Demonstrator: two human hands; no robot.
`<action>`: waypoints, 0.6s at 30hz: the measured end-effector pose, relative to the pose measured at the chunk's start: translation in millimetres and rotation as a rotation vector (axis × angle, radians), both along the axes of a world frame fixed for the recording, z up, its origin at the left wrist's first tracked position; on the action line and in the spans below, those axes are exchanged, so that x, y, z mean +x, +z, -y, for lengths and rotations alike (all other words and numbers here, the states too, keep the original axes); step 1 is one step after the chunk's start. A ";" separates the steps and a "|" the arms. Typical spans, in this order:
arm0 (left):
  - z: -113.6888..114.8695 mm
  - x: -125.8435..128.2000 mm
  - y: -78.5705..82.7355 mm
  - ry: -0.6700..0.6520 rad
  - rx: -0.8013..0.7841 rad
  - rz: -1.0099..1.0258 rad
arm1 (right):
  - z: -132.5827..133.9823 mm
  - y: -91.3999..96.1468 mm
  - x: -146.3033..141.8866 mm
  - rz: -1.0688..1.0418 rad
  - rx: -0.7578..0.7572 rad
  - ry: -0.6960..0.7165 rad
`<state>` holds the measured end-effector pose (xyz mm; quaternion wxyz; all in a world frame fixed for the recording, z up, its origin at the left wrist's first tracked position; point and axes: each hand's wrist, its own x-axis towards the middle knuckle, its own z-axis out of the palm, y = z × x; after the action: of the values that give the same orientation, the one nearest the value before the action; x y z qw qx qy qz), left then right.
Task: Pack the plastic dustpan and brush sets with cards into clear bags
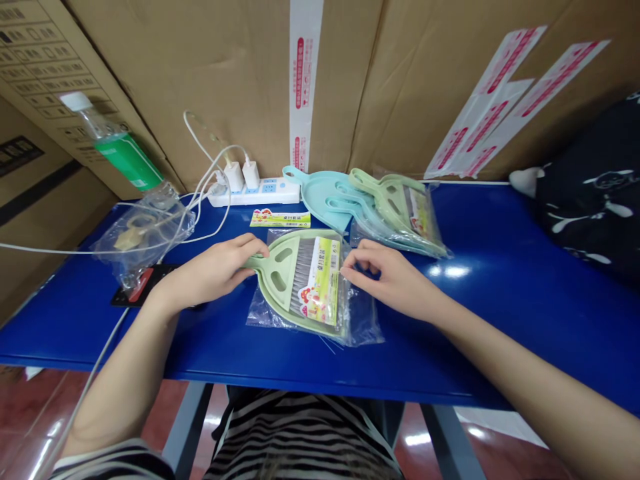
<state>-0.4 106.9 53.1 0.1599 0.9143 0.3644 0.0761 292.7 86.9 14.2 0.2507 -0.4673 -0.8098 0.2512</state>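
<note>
Green dustpan (293, 287) between both: left hand (210, 273) clamps handle (256, 261), right hand (395, 280) pinches bag (360, 327).

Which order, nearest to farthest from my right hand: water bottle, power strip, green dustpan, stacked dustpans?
1. green dustpan, at the right hand fingertips
2. stacked dustpans, just behind
3. power strip, back left
4. water bottle, far left

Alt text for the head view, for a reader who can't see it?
The left hand holds the handle of a green dustpan in a clear bag on a blue table; the right hand pinches the bag by its label. More dustpans and a power strip lie behind.
</note>
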 end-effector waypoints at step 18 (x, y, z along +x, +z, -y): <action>5.8 1.4 2.0 -0.050 0.001 -0.005 | 1.6 -11.7 -7.7 0.329 0.085 -0.123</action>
<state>1.0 101.1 55.2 0.1603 0.9233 0.3418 0.0700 284.9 85.4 2.5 0.1493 -0.5399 -0.8195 0.1212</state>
